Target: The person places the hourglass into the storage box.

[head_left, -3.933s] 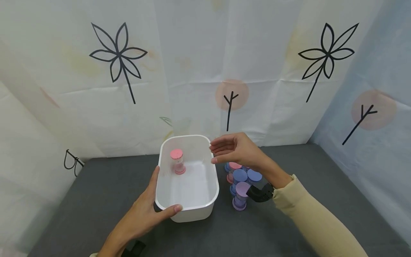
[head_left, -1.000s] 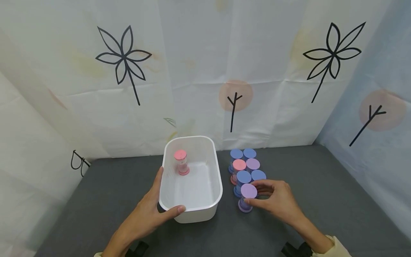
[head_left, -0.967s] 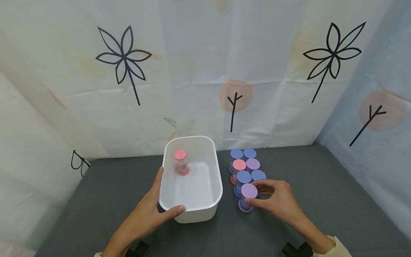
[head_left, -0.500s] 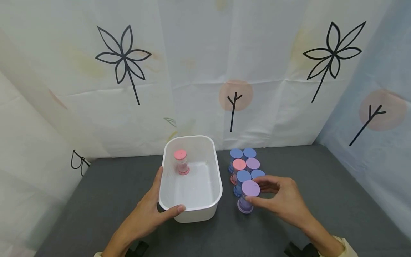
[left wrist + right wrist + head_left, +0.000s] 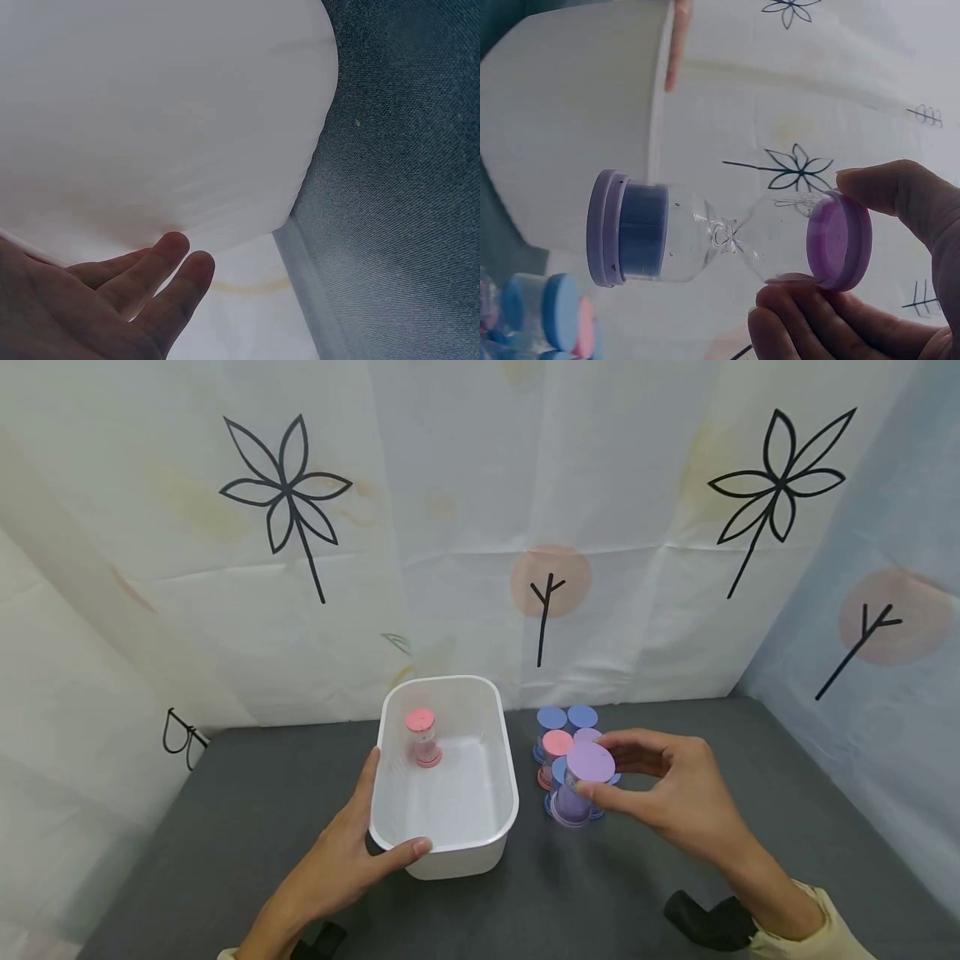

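The left hand point(image 5: 352, 852) lies flat with thumb hooked forward, while the right hand point(image 5: 667, 797) pinches with curled fingers.

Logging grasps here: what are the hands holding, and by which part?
Right hand pinches the purple sand timer by its top cap. Left hand grips the white tub at its near rim.

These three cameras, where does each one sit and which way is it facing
Head: worn on the head, looking forward and down at the white tub and the timer cluster; both hands show.
Left wrist: under the left hand, facing the tub's outer wall.
Right wrist: by the right hand, facing the purple hourglass it pinches.
Shared: head and right wrist views both show that hourglass and the tub.
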### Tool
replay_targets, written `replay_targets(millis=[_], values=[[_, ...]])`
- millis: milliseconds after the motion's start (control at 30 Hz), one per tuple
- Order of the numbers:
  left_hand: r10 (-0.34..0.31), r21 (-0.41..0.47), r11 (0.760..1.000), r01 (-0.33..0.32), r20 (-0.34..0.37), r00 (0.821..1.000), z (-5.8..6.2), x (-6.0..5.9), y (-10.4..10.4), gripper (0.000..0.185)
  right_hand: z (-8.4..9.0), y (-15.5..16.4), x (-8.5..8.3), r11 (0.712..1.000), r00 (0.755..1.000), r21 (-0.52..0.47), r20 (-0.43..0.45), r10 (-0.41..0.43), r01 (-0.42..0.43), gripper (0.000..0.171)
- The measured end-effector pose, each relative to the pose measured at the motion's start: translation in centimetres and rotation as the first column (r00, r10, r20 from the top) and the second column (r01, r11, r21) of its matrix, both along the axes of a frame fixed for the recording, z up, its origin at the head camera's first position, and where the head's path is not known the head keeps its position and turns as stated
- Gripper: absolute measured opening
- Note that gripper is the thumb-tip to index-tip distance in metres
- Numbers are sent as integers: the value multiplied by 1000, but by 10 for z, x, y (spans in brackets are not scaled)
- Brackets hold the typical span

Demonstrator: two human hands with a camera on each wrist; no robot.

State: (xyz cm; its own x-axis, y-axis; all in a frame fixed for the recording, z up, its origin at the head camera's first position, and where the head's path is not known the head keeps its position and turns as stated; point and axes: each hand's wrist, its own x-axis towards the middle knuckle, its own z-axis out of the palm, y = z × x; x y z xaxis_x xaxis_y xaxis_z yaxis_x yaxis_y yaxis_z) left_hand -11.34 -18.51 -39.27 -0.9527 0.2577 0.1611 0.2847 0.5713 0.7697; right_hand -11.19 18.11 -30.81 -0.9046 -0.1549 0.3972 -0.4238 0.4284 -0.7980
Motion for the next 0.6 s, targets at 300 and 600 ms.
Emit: replay_targets(millis=[300, 600], values=[[-1, 0, 1000, 1, 22, 1000, 2, 0, 0, 118, 29, -14, -15, 999, 1000, -31, 4, 17, -17, 32], [-19, 14, 1000, 19, 9, 1000, 0, -1, -2, 117, 42, -28, -32, 992, 994, -97, 62, 85, -79, 36]])
